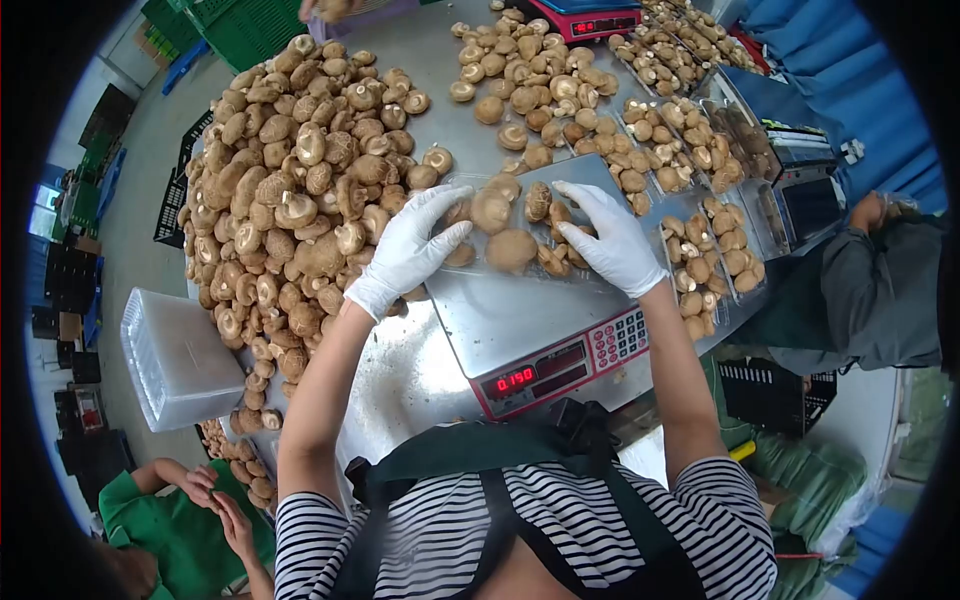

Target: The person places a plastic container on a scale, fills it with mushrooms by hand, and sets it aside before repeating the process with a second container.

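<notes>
Both my hands wear white gloves and reach over a clear plastic tray [480, 262] on the steel pan of a red weighing scale [510, 335]. My left hand [415, 243] is at the tray's left side, fingers stretched and thumb apart, with a mushroom partly hidden between them. Beside it, a pale shiitake mushroom [490, 212] is smeared by motion. A larger brown shiitake mushroom [511, 250] lies at the tray's near side. My right hand [608, 240] has its fingers and thumb spread beside several shiitake mushrooms [553, 260]. The scale's red display reads 0.150.
A large mushroom heap [300, 190] covers the table's left. More loose mushrooms [530, 75] lie ahead; filled clear trays [700, 250] stand right. Stacked empty trays [180, 360] sit at left. A second scale [585, 20] is at the back. Other people are at both sides and across.
</notes>
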`<state>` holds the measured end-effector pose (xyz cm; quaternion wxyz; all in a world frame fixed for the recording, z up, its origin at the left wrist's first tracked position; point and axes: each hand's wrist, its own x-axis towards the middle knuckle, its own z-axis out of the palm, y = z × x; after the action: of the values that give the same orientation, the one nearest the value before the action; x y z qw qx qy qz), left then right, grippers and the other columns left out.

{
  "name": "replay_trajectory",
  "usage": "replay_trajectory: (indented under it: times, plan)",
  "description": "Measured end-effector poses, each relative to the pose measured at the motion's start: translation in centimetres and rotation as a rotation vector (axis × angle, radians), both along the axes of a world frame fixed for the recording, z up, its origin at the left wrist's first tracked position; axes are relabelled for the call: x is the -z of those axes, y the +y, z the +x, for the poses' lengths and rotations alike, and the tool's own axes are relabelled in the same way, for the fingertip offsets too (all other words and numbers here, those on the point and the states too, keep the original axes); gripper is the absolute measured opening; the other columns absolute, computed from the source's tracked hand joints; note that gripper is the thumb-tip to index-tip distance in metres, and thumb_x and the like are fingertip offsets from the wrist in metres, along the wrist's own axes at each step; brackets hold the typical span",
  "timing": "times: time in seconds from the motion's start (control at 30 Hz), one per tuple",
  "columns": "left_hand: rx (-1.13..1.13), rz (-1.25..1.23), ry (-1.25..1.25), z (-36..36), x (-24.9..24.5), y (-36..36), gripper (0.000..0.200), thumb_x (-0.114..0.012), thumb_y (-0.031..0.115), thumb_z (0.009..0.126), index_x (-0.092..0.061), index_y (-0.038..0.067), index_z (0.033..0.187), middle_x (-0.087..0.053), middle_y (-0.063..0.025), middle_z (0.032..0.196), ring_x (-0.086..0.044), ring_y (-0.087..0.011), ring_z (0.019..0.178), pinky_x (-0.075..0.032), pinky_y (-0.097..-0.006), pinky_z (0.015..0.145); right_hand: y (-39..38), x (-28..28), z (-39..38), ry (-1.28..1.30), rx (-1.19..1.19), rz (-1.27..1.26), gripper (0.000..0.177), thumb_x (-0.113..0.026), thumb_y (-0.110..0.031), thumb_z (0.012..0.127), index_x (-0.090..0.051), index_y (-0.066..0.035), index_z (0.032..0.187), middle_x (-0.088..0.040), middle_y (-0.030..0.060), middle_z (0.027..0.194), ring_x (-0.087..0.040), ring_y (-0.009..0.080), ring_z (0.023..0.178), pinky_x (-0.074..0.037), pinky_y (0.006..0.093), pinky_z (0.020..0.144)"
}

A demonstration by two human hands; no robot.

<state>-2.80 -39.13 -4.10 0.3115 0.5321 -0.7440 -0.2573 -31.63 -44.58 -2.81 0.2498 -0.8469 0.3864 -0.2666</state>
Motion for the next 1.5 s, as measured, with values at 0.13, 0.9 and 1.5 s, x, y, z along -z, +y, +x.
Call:
replay_trajectory:
  times: [0.13, 0.9, 1.5]
  plan:
    - [-0.044, -0.021, 0.045, -1.1, -0.6, 0.1, 0.048, -0.063, 0.023, 0.091, -0.051, 0.006, 0.134, -0.055, -0.0156, 0.132, -0.052, -0.0301, 0.123, -0.04, -0.0381, 0.105, 0.1, -0.2, 2.6, 0.061, 0.005, -0.101, 0.043, -0.065, -0.021, 0.084, -0.056, -0.012, 0.125, -0.061, 0.0111, 0.118, -0.058, 0.0332, 0.107, -0.047, 0.0406, 0.091]
    - [-0.208, 0.101, -0.085, 0.7, 0.4, -2.3, 0.041, -0.064, 0.037, 0.09, -0.066, 0.001, 0.11, -0.062, -0.0188, 0.119, -0.06, -0.0323, 0.112, -0.045, -0.0369, 0.098, -0.2, -2.1, 3.7, -0.157, -0.033, -0.023, 0.05, -0.074, -0.015, 0.078, -0.056, -0.013, 0.125, -0.056, 0.0113, 0.119, -0.057, 0.0285, 0.113, -0.048, 0.0359, 0.094]
    - [-0.111, 0.32, 0.654, -3.6, -6.7, 1.6, 0.039, -0.058, 0.027, 0.096, -0.059, 0.005, 0.128, -0.065, -0.0033, 0.11, -0.058, -0.0114, 0.1, -0.045, -0.0261, 0.089, 1.8, -5.3, 3.8, -0.347, -0.151, 0.011, 0.059, -0.078, -0.018, 0.075, -0.054, -0.005, 0.127, -0.055, 0.0125, 0.119, -0.059, 0.0239, 0.105, -0.047, 0.0326, 0.092]
